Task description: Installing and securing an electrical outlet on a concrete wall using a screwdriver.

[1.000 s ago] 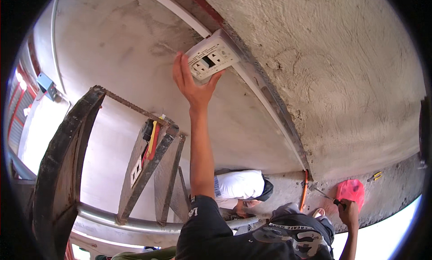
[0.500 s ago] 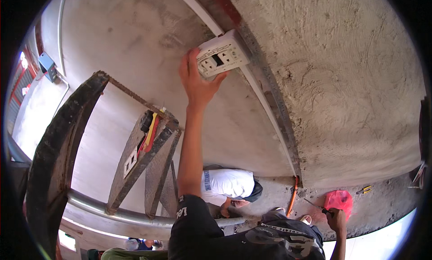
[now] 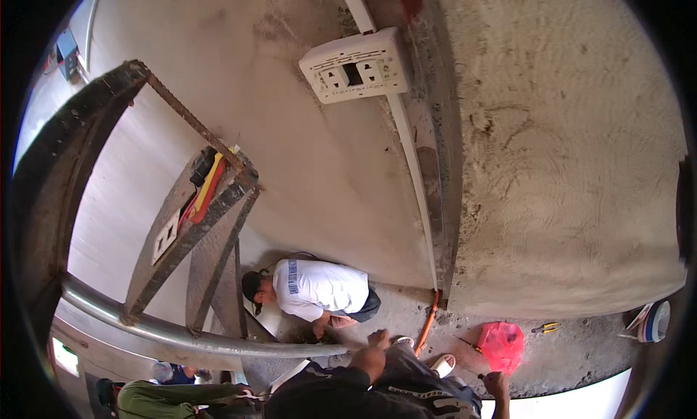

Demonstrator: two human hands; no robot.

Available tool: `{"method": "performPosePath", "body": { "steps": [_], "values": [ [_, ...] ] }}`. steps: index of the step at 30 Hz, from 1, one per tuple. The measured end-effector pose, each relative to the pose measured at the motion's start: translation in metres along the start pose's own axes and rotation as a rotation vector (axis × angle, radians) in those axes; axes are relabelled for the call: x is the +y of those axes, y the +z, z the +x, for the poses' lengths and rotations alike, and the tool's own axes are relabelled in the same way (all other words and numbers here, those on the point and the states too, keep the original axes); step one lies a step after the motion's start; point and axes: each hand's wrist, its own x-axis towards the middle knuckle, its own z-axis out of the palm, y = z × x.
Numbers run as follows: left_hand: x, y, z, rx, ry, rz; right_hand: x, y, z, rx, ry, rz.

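Note:
A white socket box [image 3: 356, 67] with two outlets and a dark middle opening sits on the wall, in line with white cable trunking [image 3: 414, 179]. No hand touches it. My left hand [image 3: 369, 359] is down near my body, its fingers curled in; whatever they hold, if anything, is hidden. At the lower right, my right hand [image 3: 498, 385] is closed around a screwdriver [image 3: 481, 376], of which only a small dark part shows. Nearest to that hand lies a pink plastic bag [image 3: 502, 346] on the floor.
On a metal stair tread rest red-and-yellow tools [image 3: 207, 190] and a white faceplate [image 3: 166, 237]. Below, a person in a white shirt [image 3: 323, 285] bends over. Another in green [image 3: 156, 401] is at lower left. Pliers [image 3: 545, 327], an orange conduit [image 3: 428, 321] and a bucket [image 3: 657, 322] are on the floor.
My left hand has let go of the socket box and dropped down toward my body. The box stays on the wall. My right hand has shifted left and lower, still closed.

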Motion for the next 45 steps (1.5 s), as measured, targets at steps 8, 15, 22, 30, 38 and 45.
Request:
{"method": "performPosePath", "body": {
  "steps": [8, 15, 22, 30, 38, 45],
  "values": [
    [0.043, -0.028, -0.015, -0.259, 0.283, -0.823, -0.001, -0.017, -0.012, -0.152, 0.125, -0.031],
    [-0.003, 0.106, -0.035, -0.178, 0.006, -0.747, 0.006, 0.005, -0.007, -0.224, -0.02, 0.028],
    [-0.021, 0.067, -0.074, -0.095, 0.045, -0.713, 0.0, 0.041, 0.025, -0.374, -0.039, -0.267],
    [-0.025, 0.048, -0.101, -0.205, -0.051, -0.807, -0.016, 0.027, -0.012, -0.433, 0.202, -0.166],
    [-0.043, 0.062, -0.12, -0.254, -0.05, -0.778, -0.008, 0.044, -0.014, -0.435, 0.17, -0.135],
    [-0.053, 0.048, -0.101, -0.255, -0.045, -0.775, -0.008, 0.051, -0.005, -0.339, 0.07, -0.027]
  ]
}}
